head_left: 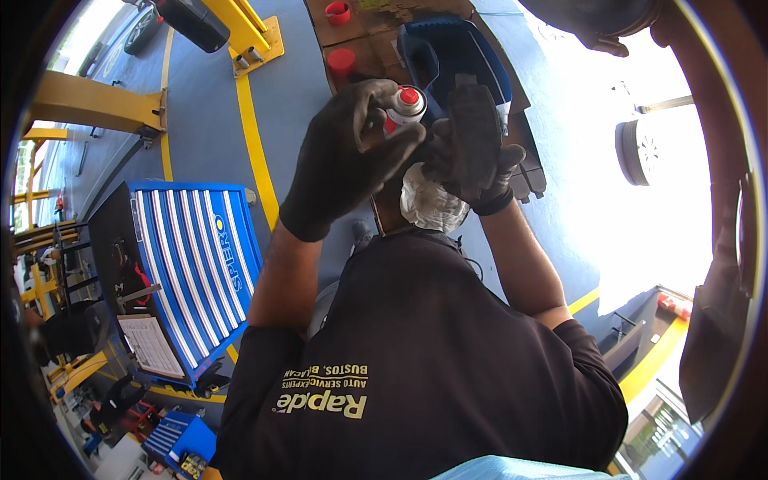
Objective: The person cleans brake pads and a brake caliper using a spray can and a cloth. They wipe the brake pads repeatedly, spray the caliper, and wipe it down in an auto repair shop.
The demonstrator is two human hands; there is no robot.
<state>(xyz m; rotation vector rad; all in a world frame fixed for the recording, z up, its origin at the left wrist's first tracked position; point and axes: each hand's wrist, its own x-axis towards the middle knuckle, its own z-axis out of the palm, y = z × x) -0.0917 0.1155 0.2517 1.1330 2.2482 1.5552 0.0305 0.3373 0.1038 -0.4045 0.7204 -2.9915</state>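
Both my hands wear black gloves. My left hand (340,152) is closed round a spray can (406,114) with a white-and-red body and a red nozzle, which points up. Its thumb reaches past the can toward my right hand. A dark, flat brake pad (474,136) stands upright in my right hand (498,190), its broad face turned to me and fingers at its lower edges. The nozzle is beside the pad, a short gap apart. Just below the hands lies a crumpled white rag (432,202). The blue plastic container (498,60) sits beyond the pad.
Brown cardboard (360,36) lies under the container, with a red round cap (341,62) and a red ring-shaped piece (338,13) on it. More dark pads (530,178) rest right of my right hand. A blue tool chest (196,264) and a yellow lift post (244,32) stand left.
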